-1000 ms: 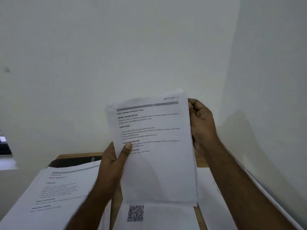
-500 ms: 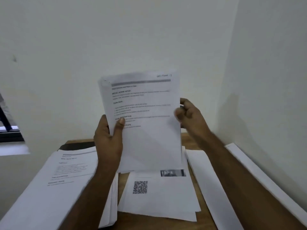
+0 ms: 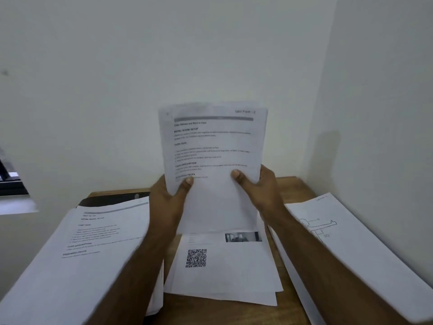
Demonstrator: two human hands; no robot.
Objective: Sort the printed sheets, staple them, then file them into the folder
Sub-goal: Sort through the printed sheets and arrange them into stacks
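I hold a thin bundle of printed sheets (image 3: 214, 146) upright above the wooden desk (image 3: 296, 184). My left hand (image 3: 167, 200) grips its lower left edge, thumb on the front. My right hand (image 3: 260, 186) grips the lower right edge, thumb also on the front. The top page shows a grey bar and headed text. Under the bundle a small pile with a QR code (image 3: 222, 266) lies flat on the desk. No stapler is in view.
A thick stack of printed pages (image 3: 77, 254) lies at the left, over a dark flat object (image 3: 112, 200) at the back. Another stack with a line drawing (image 3: 351, 242) lies along the right wall. White walls close the corner; a window frame (image 3: 9, 181) shows at far left.
My right hand has come back from off the page and taken hold of the lower right edge. The bundle now stands squarer, held on both sides.
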